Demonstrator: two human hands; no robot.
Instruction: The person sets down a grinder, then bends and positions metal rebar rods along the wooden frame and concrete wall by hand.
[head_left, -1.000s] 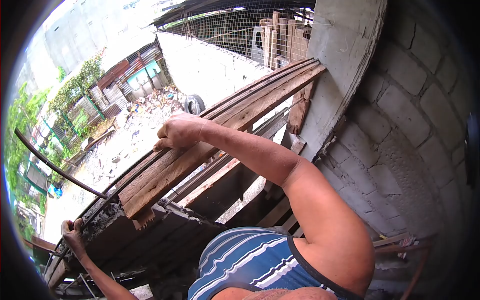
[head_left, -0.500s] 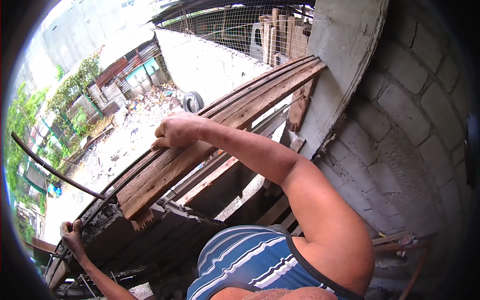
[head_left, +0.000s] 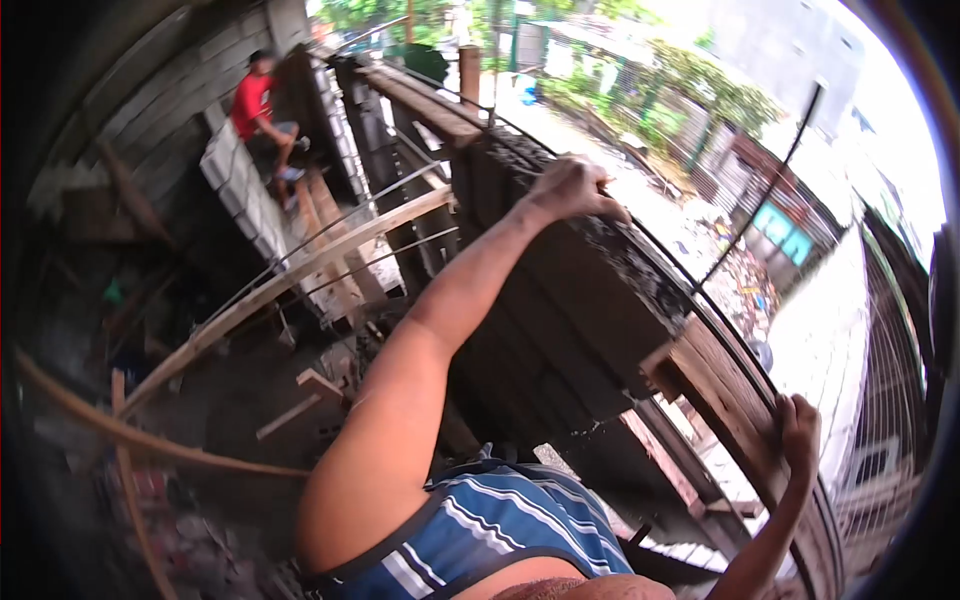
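Long dark steel bars [head_left: 735, 345] run along the top of a grey block wall [head_left: 560, 300] and over a wooden beam [head_left: 715, 385]. My left hand [head_left: 575, 190] is closed round the bars above the wall, its fingers curled over the far side. Farther right, my right hand [head_left: 798, 430] has its fingers bent over the bars beside the wooden beam. Part of its grip is hidden. Between the hands, a thin dark rod [head_left: 765, 180] rises at a slant from the bars.
A person in a red shirt [head_left: 252, 105] sits at the upper left near a block wall [head_left: 240, 190]. A long timber [head_left: 300, 270] crosses the left side, with thin rods beside it. Beyond the wall lie rubble, plants and a corrugated metal fence [head_left: 745, 185].
The view has swung to the left, bringing the seated person and the left-side timbers into sight. Both hands remain at the bars; my left hand now appears near the middle, my right at the lower right.
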